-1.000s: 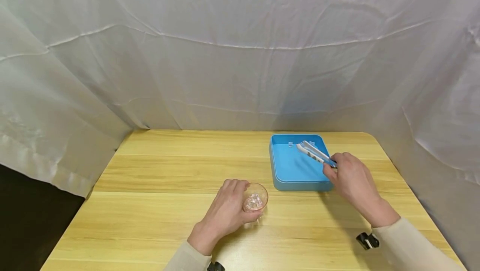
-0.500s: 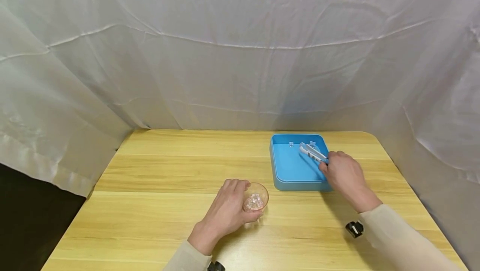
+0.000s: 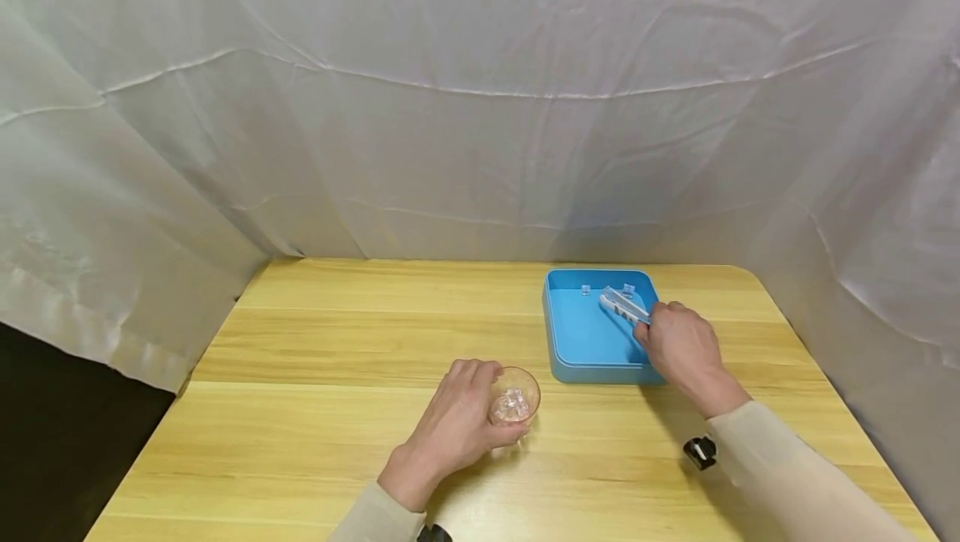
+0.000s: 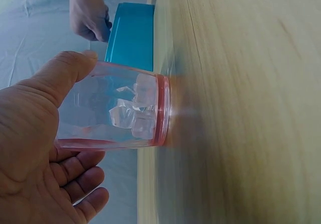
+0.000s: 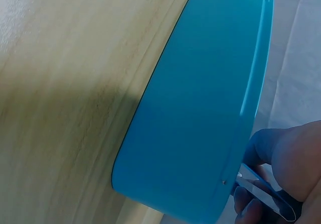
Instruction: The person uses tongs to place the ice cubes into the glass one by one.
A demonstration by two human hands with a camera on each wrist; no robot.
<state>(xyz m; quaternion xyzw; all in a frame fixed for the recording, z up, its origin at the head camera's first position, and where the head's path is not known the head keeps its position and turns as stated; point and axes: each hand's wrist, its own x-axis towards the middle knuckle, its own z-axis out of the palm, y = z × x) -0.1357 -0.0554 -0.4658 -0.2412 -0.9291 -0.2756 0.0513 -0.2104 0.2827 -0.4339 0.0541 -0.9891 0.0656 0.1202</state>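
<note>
My left hand (image 3: 453, 421) holds a clear, pink-tinted cup (image 4: 93, 108), thumb on one side and fingers on the other. Its base meets or nearly meets the tabletop. Several clear cubes (image 4: 133, 114) that look like ice lie at the bottom. To the right, my right hand (image 3: 686, 352) grips tongs (image 3: 626, 308) with pale, patterned arms, their tips down inside a blue tray (image 3: 603, 373). A clear cube (image 3: 586, 290) lies at the tray's far wall, and another clear piece (image 3: 628, 288) is near the tong tips. Whether the tips touch it, I cannot tell.
Everything stands on a light wooden table (image 3: 315, 425). A grey-white curtain (image 3: 465, 167) hangs behind it and along the sides. The tray's raised wall (image 5: 185, 113) stands close to my right hand. At the left lies a dark area (image 3: 67, 442) beyond the table edge.
My right hand has moved left and lowered the tongs into the tray, and their arms have come closer together. The left hand and cup have stayed in place.
</note>
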